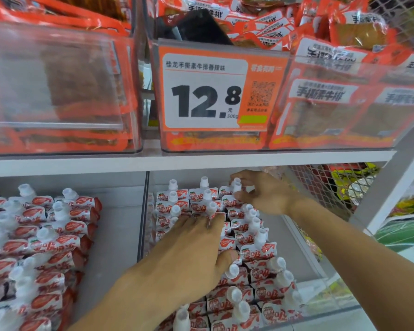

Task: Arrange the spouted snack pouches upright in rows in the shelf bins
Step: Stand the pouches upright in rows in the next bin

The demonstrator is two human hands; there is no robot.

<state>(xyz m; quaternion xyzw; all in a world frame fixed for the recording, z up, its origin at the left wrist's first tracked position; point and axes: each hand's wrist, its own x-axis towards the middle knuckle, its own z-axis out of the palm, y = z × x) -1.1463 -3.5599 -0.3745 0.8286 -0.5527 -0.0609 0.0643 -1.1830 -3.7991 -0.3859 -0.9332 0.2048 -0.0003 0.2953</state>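
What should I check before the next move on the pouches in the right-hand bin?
1. Right hand grips the back-row pouch by its cap: ok.
2. Left hand rests on the middle rows, fingers spread: ok.
3. Pouches in the right bin stand upright, spouts up: ok.
4. Rows straight: not ok, the near ones lean.
5. Space beside the rows on the right: ok.
6. Pouches under the left hand: cannot tell.

White shelf (201, 161), mesh side panel (325, 187)
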